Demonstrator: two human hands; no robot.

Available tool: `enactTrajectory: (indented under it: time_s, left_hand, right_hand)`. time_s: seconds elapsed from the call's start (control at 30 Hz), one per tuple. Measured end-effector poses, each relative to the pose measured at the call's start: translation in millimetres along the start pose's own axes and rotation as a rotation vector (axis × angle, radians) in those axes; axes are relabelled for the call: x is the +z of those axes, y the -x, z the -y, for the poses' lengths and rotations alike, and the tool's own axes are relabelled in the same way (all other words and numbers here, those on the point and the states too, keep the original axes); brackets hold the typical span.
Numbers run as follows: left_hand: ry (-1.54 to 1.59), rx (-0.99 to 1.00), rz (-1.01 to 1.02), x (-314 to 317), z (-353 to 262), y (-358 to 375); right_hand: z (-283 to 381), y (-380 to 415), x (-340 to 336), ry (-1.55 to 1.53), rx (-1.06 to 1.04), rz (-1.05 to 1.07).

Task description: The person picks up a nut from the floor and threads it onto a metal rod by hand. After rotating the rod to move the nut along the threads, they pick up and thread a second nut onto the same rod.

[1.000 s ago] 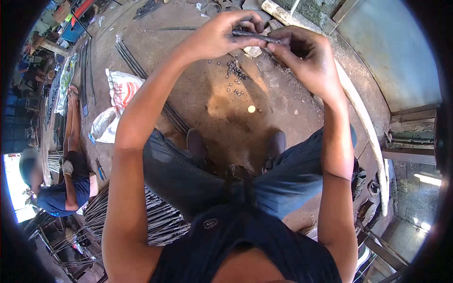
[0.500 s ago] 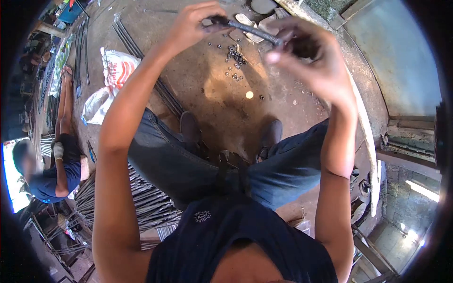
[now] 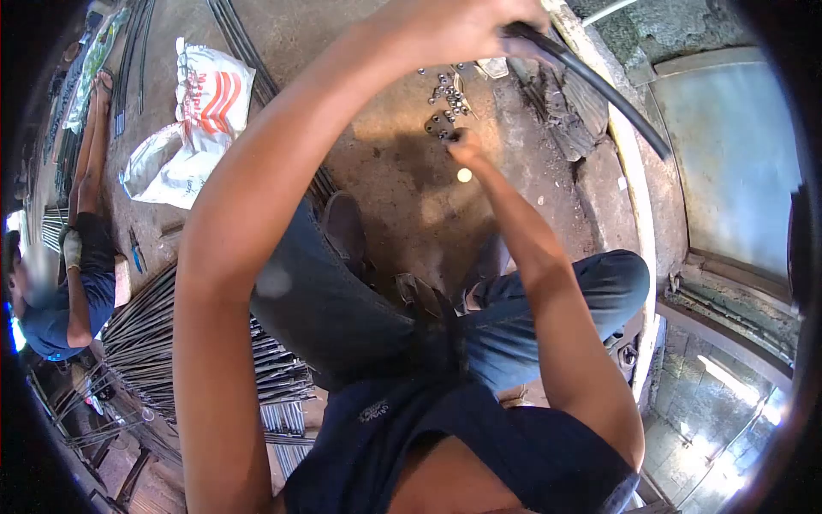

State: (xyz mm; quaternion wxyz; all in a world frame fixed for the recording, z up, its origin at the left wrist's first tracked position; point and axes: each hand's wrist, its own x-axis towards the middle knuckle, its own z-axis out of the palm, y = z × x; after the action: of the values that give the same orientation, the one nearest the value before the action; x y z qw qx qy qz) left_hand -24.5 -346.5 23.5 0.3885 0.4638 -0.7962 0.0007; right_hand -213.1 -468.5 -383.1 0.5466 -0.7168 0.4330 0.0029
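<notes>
Near the top edge my left hand (image 3: 518, 26) is closed round one end of a dark rod (image 3: 599, 81), which slants down to the right. My right hand (image 3: 465, 147) reaches down to the ground at the lower end of a scatter of small metal nuts (image 3: 447, 92). Its fingers are together at the nuts, too small to show what is between them. A round bright spot (image 3: 464, 175) lies on the ground just below that hand.
White printed sacks (image 3: 210, 94) lie at the left, beside long dark rods (image 3: 240, 38). A large bundle of rods (image 3: 197, 343) is at lower left. A co-worker (image 3: 77, 283) sits at the far left. A pale pole (image 3: 638, 197) runs down the right.
My right hand has left the rod and moved down to the nuts. My left hand has moved right with the rod, which now points down to the right. The view has shifted.
</notes>
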Motion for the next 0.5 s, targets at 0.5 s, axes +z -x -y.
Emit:
enactTrajectory:
  time_s: [0.5]
  left_hand:
    - [0.006,0.052,-0.032,-3,9,5]
  right_hand:
    - [-1,-47,67,0.131,-0.142,-0.312]
